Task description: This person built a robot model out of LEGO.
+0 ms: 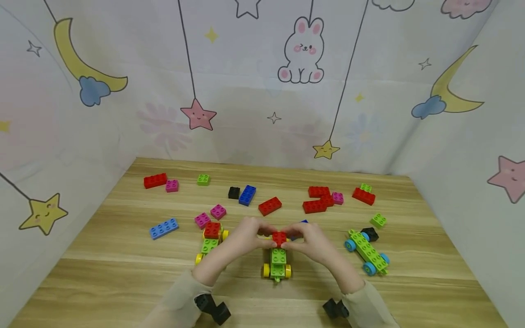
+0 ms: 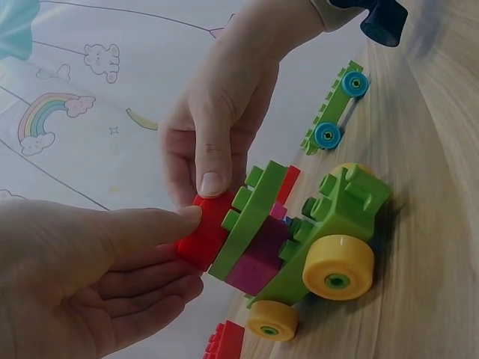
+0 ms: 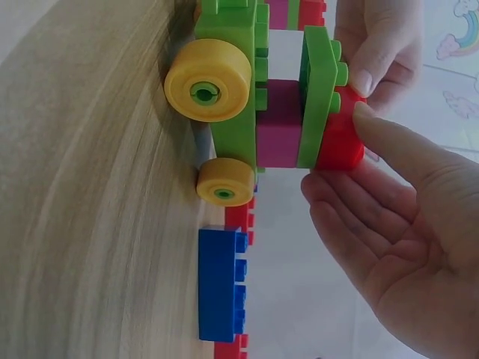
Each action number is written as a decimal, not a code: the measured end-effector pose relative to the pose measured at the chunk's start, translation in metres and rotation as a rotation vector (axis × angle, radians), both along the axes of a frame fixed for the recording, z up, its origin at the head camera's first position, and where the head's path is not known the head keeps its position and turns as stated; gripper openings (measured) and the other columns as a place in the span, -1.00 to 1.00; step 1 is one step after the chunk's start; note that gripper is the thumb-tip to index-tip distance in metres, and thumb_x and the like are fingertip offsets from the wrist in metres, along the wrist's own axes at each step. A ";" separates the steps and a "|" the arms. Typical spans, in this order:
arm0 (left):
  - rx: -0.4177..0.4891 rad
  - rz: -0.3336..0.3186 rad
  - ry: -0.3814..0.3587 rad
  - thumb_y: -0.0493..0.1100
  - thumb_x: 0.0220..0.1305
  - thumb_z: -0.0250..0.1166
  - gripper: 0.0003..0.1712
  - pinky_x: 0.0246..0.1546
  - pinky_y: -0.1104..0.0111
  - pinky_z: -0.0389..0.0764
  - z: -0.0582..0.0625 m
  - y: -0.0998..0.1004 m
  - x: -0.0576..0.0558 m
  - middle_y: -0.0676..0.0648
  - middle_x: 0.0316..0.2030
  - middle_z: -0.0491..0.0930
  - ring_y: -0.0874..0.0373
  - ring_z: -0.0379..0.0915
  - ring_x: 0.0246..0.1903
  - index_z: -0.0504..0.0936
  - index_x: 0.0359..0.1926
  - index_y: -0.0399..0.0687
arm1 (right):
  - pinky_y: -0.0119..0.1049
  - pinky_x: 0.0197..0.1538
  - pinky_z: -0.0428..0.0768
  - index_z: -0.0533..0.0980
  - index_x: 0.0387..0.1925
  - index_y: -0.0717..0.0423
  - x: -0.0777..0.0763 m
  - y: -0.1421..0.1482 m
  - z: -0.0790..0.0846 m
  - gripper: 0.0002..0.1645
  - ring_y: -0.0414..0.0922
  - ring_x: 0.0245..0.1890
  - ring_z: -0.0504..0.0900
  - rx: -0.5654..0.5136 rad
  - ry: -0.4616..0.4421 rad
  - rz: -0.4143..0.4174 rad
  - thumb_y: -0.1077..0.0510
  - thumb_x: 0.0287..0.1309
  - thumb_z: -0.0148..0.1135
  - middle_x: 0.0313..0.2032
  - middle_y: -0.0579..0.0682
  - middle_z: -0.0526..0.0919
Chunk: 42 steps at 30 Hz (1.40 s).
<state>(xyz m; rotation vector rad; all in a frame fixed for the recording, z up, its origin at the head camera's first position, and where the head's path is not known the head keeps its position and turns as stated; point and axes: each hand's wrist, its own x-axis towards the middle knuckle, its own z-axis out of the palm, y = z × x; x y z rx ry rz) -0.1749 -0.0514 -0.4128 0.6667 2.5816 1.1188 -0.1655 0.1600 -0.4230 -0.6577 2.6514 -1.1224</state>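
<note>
Both hands meet over a small wheeled build at the middle of the table in the head view. My left hand and right hand pinch a red brick from either side, thumbs on its near face. Beneath it is a long green brick, the red one against the studs at its far end. A magenta brick carries that green piece above a green car base with yellow wheels. The base stands on the wood.
A similar green car with a red brick on it stands left of the left forearm. At right lies a green base with blue wheels, beside a black brick. Several loose bricks lie across the back, including a light-blue one.
</note>
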 end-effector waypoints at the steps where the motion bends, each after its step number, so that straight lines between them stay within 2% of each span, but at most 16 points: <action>1: 0.004 -0.002 0.000 -0.10 0.15 0.44 -0.64 -0.06 0.20 0.66 0.000 0.000 0.000 -0.10 -0.13 0.73 0.05 0.64 -0.11 0.73 -0.04 -0.15 | 0.02 0.04 0.63 0.63 -0.01 0.21 0.000 0.000 0.000 -0.58 0.05 -0.07 0.70 -0.001 -0.002 0.001 0.03 0.18 0.36 -0.08 0.11 0.73; 13: -0.004 -0.025 -0.004 -0.12 0.18 0.42 -0.66 -0.10 0.22 0.67 -0.001 0.001 0.001 -0.10 -0.12 0.73 0.05 0.65 -0.13 0.73 -0.03 -0.15 | -0.01 0.01 0.65 0.64 -0.03 0.22 0.000 0.001 -0.002 -0.59 0.04 -0.09 0.71 -0.014 0.002 0.026 0.04 0.18 0.35 -0.10 0.10 0.74; 36: 0.017 -0.008 -0.021 -0.11 0.18 0.42 -0.64 -0.07 0.20 0.67 -0.003 -0.001 0.000 -0.11 -0.12 0.73 0.03 0.65 -0.11 0.72 -0.03 -0.17 | -0.01 0.00 0.65 0.63 -0.03 0.23 -0.002 0.001 -0.004 -0.61 0.06 -0.10 0.70 -0.041 -0.007 0.028 0.05 0.19 0.35 -0.12 0.09 0.74; 42: 0.003 -0.002 -0.002 -0.10 0.18 0.42 -0.62 -0.06 0.17 0.66 -0.003 -0.001 0.001 -0.12 -0.10 0.72 0.02 0.63 -0.10 0.71 0.00 -0.17 | -0.01 0.01 0.65 0.62 -0.02 0.23 -0.002 0.001 -0.004 -0.60 0.06 -0.08 0.70 -0.032 -0.016 0.019 0.06 0.19 0.36 -0.11 0.11 0.73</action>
